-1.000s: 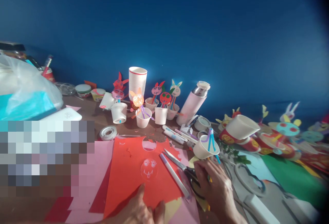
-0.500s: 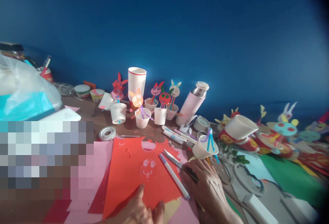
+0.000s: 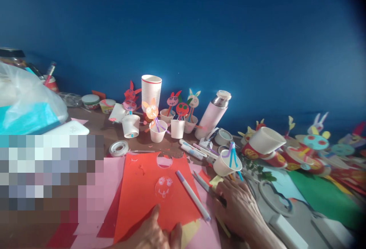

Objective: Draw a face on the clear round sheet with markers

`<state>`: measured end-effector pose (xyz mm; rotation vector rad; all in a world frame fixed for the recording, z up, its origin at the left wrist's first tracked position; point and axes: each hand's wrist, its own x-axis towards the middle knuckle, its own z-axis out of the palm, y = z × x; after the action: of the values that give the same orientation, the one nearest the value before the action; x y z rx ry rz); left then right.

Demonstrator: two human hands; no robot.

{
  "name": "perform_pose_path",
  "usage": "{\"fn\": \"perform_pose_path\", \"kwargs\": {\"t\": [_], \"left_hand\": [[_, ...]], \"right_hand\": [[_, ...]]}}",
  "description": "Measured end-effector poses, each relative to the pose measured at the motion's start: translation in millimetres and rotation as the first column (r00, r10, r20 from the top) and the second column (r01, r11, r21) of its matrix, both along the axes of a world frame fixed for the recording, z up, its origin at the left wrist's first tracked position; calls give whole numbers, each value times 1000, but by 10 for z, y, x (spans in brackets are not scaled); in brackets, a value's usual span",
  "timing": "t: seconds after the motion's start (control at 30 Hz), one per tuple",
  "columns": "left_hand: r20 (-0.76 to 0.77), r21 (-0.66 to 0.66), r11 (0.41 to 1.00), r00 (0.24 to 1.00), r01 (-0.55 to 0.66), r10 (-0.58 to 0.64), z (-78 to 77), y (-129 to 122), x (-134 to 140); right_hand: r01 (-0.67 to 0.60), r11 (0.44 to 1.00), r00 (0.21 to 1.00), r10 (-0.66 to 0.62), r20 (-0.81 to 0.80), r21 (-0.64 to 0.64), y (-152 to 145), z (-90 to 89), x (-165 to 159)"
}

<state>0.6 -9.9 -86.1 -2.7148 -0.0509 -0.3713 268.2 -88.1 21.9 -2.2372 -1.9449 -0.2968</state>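
Scissors (image 3: pixel 205 185) are pointing toward the right edge of the red sheet (image 3: pixel 137 203), and the right hand (image 3: pixel 236 203) is curling over their handles, gripping them; whether the blades are spreading, I cannot tell. The left hand (image 3: pixel 157 233) is resting loosely on the lower sheet, its index finger stretching below the drawn face (image 3: pixel 164 188), thumb standing apart, grasping nothing. In my judgement, good handling is needing the left fingertips pressing flat, away from the blades, and the white marker (image 3: pixel 193 196), now lying on the sheet, moved aside. Red cups (image 3: pixel 248 151) are carrying a golden emblem, and other pens (image 3: pixel 193 150) small print; neither is showing readable words.
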Motion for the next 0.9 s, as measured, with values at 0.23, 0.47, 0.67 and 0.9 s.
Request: {"fn": "perform_pose_path", "kwargs": {"t": [0.23, 0.47, 0.67, 0.9], "left_hand": [[-3, -4, 1000, 1000, -1, 1, 3, -9, 20], [-15, 25, 999, 1000, 25, -25, 308, 8, 18], [-43, -24, 999, 999, 26, -27, 673, 26, -38], [-109, -28, 999, 994, 26, -29, 674, 40, -26]], "right_hand": [[18, 1000, 1000, -18, 2, 14, 20, -11, -22], [52, 999, 999, -52, -6, -5, 28, -57, -53], [64, 998, 996, -66, -52, -27, 43, -75, -89], [89, 995, 988, -93, -123, -37, 54, -107, -135]]}}
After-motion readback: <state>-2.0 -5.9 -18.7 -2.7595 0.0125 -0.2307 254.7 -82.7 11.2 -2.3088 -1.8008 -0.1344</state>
